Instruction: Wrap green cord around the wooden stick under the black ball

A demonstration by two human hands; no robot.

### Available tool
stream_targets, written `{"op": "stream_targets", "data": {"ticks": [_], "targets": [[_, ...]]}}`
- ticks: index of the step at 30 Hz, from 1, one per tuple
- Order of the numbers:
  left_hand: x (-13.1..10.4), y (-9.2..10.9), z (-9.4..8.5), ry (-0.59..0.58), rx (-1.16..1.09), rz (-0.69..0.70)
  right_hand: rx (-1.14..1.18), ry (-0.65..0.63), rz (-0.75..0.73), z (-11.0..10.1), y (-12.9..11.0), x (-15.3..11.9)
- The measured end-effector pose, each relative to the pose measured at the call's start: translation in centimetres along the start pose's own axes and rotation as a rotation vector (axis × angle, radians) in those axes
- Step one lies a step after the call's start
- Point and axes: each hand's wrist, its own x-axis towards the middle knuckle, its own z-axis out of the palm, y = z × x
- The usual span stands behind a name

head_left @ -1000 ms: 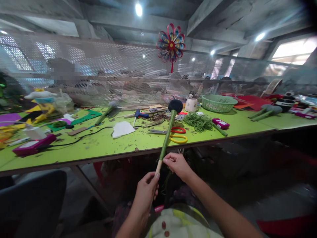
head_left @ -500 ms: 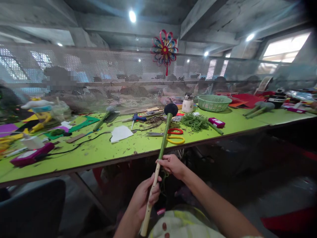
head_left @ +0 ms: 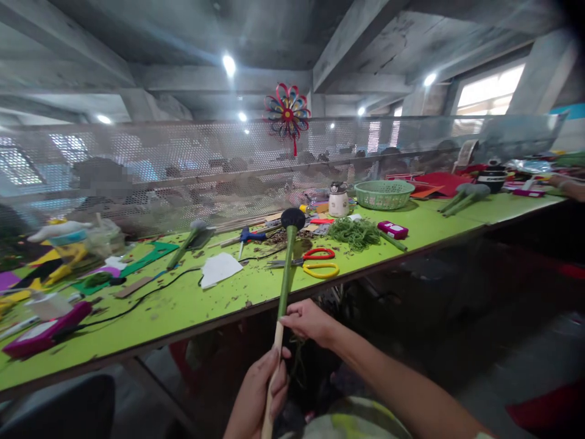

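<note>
A pale wooden stick (head_left: pixel 278 336) slants up from my lap, with a dark, round, flat-faced head (head_left: pixel 293 217) at its far end. Green yarn (head_left: pixel 286 274) covers the upper length of the stick, and the lower part is bare. My left hand (head_left: pixel 262 387) is closed around the bare wood. Where the green covering ends, my right hand (head_left: pixel 308 322) pinches the yarn against the stick, thumb and forefinger together. Loose green strands (head_left: pixel 299 361) hang below my right hand. Scissors (head_left: pixel 320 262) with one red and one yellow handle lie on the table behind the stick.
On the green table (head_left: pixel 183 311) lie a heap of green yarn (head_left: pixel 354 233), a blue glue gun (head_left: pixel 251 235), white paper (head_left: pixel 220 269) and magenta boxes (head_left: pixel 393 230). Farther back are a green basket (head_left: pixel 384 195) and a white bottle (head_left: pixel 338 200). A perforated screen (head_left: pixel 205 158) stands behind.
My view has tilted up and shifted slightly. The stick seems to have turned, since the dark spots along its bare wood no longer show. Both hands keep their holds.
</note>
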Motion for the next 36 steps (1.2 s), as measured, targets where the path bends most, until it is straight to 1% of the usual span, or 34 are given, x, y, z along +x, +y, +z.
{"op": "stream_targets", "data": {"ticks": [2, 4, 9, 12, 14, 15, 16, 18, 20, 21, 22, 24, 25, 26, 28, 29, 30, 32, 33, 36], "targets": [[0.0, -0.1, 0.2, -0.031, -0.091, 0.010, 0.018, -0.018, 0.018, 0.0, 0.0, -0.1], [0.0, -0.3, 0.2, -0.073, -0.172, -0.009, 0.029, -0.030, 0.030, 0.1, 0.0, -0.2], [0.0, -0.3, -0.8, -0.255, -0.373, -0.129, 0.025, -0.052, 0.026, 0.0, 0.3, -0.2], [0.1, -0.3, -1.2, -0.280, -0.386, -0.142, 0.020, -0.065, 0.032, -0.2, 0.5, -0.1], [0.1, -0.5, -1.1, -0.235, -0.296, -0.125, 0.011, -0.057, 0.037, -0.2, 0.7, -0.2], [0.2, -0.5, -1.0, -0.185, -0.215, -0.113, 0.004, -0.043, 0.038, -0.2, 0.7, -0.2], [0.1, -0.5, -0.8, -0.107, -0.101, -0.092, -0.005, -0.026, 0.038, -0.1, 0.8, -0.2], [0.1, -0.5, -0.5, 0.097, 0.144, -0.017, -0.028, 0.015, 0.035, 0.1, 0.9, -0.2], [0.0, -0.5, -0.3, 0.268, 0.304, 0.091, -0.051, 0.050, 0.030, 0.4, 1.0, -0.1], [0.0, -0.5, -0.2, 0.308, 0.332, 0.134, -0.060, 0.060, 0.026, 0.5, 1.0, -0.2], [0.0, -0.6, -0.2, 0.319, 0.333, 0.158, -0.067, 0.065, 0.023, 0.5, 1.0, -0.2], [0.0, -0.7, 0.0, 0.280, 0.307, 0.138, -0.073, 0.056, 0.020, 0.5, 0.9, -0.4], [0.0, -0.7, 0.1, 0.230, 0.268, 0.094, -0.071, 0.045, 0.019, 0.3, 0.9, -0.6], [0.0, -0.6, 0.2, 0.165, 0.216, 0.042, -0.067, 0.030, 0.016, 0.2, 0.9, -0.8], [-0.1, -0.2, 0.3, -0.021, 0.037, -0.082, -0.054, -0.001, 0.010, -0.3, 0.7, -1.0], [-0.2, 0.1, 0.3, -0.093, -0.023, -0.111, -0.047, -0.016, 0.009, -0.5, 0.7, -1.1], [-0.2, 0.3, 0.3, -0.117, -0.041, -0.131, -0.041, -0.027, 0.011, -0.7, 0.7, -1.1], [-0.1, 0.6, 0.1, -0.118, -0.045, -0.152, -0.033, -0.045, 0.024, -0.9, 0.7, -1.1], [0.0, 0.5, 0.0, -0.098, -0.034, -0.150, -0.029, -0.050, 0.029, -1.0, 0.7, -1.1], [0.3, -0.3, 0.1, 0.008, 0.010, -0.081, -0.018, -0.039, 0.021, -1.0, 1.0, -1.1]]}}
